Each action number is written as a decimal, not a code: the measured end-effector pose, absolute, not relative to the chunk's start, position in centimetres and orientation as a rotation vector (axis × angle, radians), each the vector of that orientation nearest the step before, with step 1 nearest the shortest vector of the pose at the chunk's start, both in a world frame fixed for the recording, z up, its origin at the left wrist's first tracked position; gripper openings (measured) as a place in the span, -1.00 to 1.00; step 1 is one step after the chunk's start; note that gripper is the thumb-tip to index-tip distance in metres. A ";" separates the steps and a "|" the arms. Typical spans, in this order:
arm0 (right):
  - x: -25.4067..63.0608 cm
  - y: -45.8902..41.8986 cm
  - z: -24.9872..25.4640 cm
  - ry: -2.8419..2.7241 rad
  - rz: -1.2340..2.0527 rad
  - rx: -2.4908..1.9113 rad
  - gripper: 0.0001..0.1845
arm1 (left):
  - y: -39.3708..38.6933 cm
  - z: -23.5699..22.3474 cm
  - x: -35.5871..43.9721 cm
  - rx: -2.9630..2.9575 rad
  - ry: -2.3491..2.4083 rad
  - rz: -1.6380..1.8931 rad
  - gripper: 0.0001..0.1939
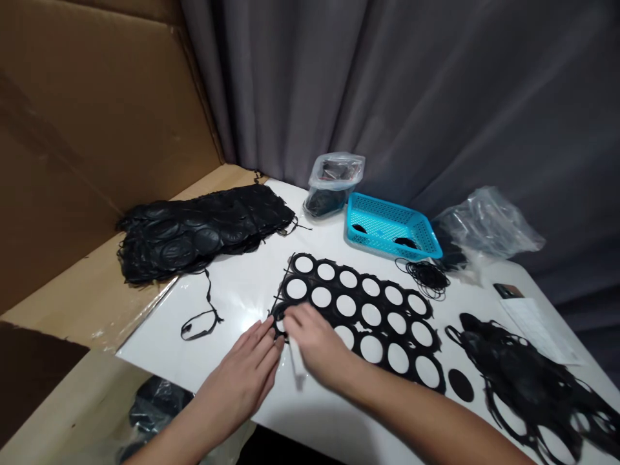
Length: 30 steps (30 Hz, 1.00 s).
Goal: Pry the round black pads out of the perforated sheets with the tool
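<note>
A black sheet with rows of round holes lies on the white table, and the white tabletop shows through the holes. My left hand rests with its fingers stretched out flat, the tips on the sheet's near left corner. Beside it, my right hand is closed around a slim white bar-shaped thing, blurred, whose lower end sticks out under the palm. The fingers of my right hand are over the corner hole, and what they touch there is partly hidden.
A stack of black moulded sheets lies at left by a cardboard box. Behind stand a blue basket and a clear bag. Thin black rings, a black disc and a tangled black scrap pile are at right.
</note>
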State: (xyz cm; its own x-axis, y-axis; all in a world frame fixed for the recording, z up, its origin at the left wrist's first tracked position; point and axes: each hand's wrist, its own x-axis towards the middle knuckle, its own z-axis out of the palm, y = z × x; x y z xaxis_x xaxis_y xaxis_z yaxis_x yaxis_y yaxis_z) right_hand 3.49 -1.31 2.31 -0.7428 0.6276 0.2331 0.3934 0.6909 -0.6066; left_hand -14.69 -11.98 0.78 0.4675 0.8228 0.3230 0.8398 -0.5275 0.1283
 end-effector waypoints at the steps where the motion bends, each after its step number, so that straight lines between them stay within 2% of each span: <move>1: 3.6 -0.2 2.5 -2.332 0.833 -0.903 -0.81 | -11.8 1.0 -14.7 -2.640 -1.486 -0.554 -0.66; 3: 4.7 2.3 3.3 -1.938 1.046 -1.121 -0.80 | -11.5 1.3 -14.8 -2.617 -1.442 -0.585 -0.68; 6: 9.2 4.6 5.1 -1.367 1.298 -1.202 -0.64 | -11.0 1.5 -15.1 -2.598 -1.376 -0.612 -0.70; 9: 17.1 3.2 6.1 -1.020 1.256 -1.223 -0.56 | -10.4 1.7 -15.8 -2.587 -1.295 -0.639 -0.72; 13: 30.0 -2.3 5.5 -0.836 0.746 -1.478 -0.55 | -8.8 1.8 -16.1 -2.571 -1.247 -0.684 -0.77; 16: 37.6 -5.9 4.7 -1.003 0.230 -1.859 -0.57 | -7.1 2.4 -14.5 -2.581 -1.247 -0.709 -0.77; 19: 40.4 -7.7 4.6 -1.241 -0.197 -2.002 -0.54 | -5.1 3.6 -10.5 -2.744 -1.090 -0.738 -0.71; 21: 39.5 -7.9 4.8 -1.293 -0.317 -1.935 -0.57 | -3.6 4.3 -7.0 -2.897 -0.917 -0.752 -0.66; 23: 36.8 -7.7 4.9 -1.295 -0.164 -1.858 -0.64 | -2.2 4.7 -3.3 -3.039 -0.784 -0.669 -0.61; 27: 30.5 -6.9 4.6 -1.252 0.757 -1.573 -0.75 | 0.0 3.9 2.1 -3.241 -0.558 -0.401 -0.52; 30: 27.9 -6.3 3.9 -1.355 1.003 -1.461 -0.83 | 0.4 2.7 3.7 -3.315 -0.491 -0.331 -0.46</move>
State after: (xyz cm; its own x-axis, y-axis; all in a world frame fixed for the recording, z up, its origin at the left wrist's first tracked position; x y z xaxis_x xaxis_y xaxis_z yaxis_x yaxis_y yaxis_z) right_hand 27.94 -6.27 3.86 0.0784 0.9969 0.0051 0.2866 -0.0176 -0.9579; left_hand 3.71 0.43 2.70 0.9389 0.3057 0.1583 0.2616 -0.9325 0.2490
